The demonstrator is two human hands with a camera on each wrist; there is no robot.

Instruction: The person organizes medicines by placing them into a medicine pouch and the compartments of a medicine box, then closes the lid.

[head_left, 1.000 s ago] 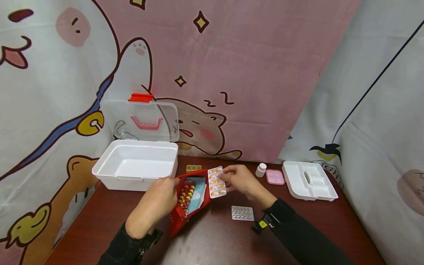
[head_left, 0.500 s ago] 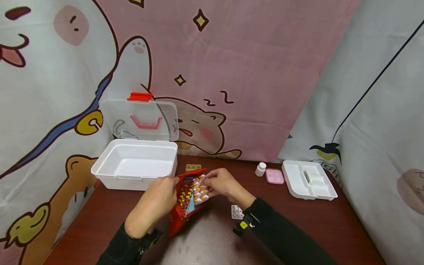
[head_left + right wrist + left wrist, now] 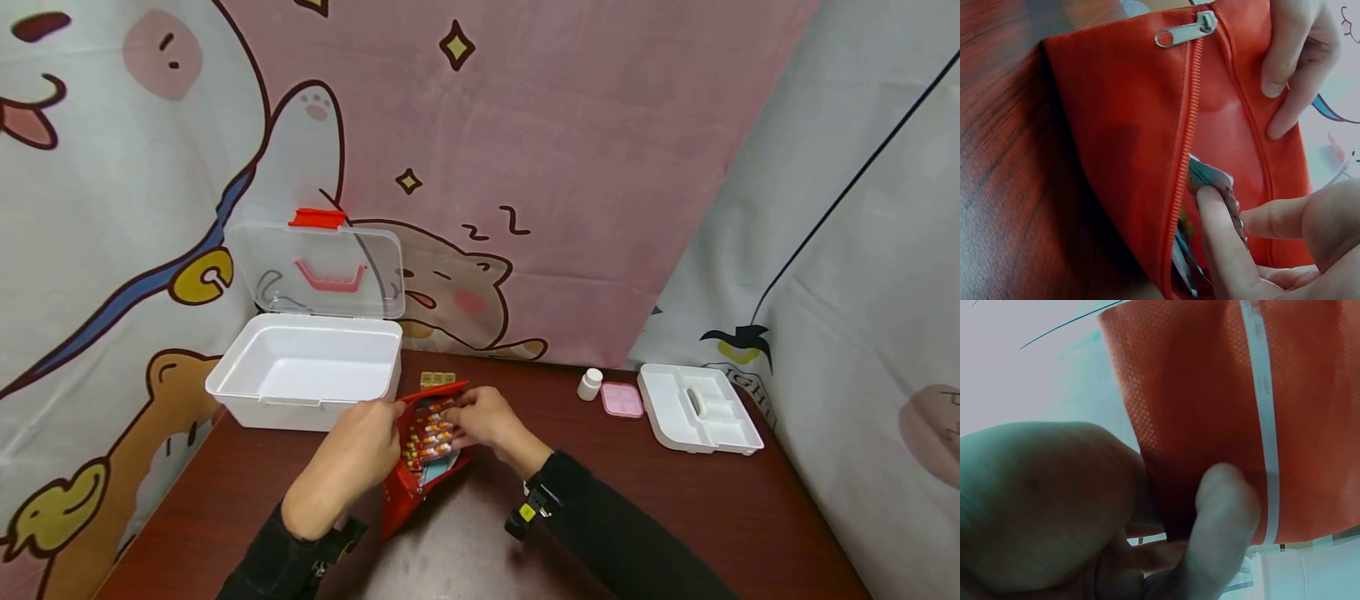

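Note:
A red zip pouch (image 3: 401,507) stands unzipped on the table, its mouth spread. My left hand (image 3: 354,457) grips the pouch's edge, thumb and fingers on either side of the fabric; in the left wrist view a fingertip (image 3: 1227,515) lies on the red cloth. Between thumb and fingers, my right hand (image 3: 491,423) pinches a blister pack (image 3: 438,437) of orange-and-white capsules. In the right wrist view the blister pack (image 3: 1230,194) sits partly inside the pouch's mouth. Behind it are red-and-yellow capsules (image 3: 413,454) and a light-blue packet (image 3: 437,472), both partly hidden.
Left of the pouch is a white box (image 3: 300,412) with its clear lid (image 3: 322,258) raised. A small gold case (image 3: 437,379) lies behind the pouch. To the right stand a white bottle (image 3: 589,385), a pink case (image 3: 622,400) and a white divided tray (image 3: 678,433).
My right hand has moved left, carrying the capsule blister pack from beside the pouch into its mouth. The right forearm now nearly hides the silver blister pack on the table. My left hand stays put.

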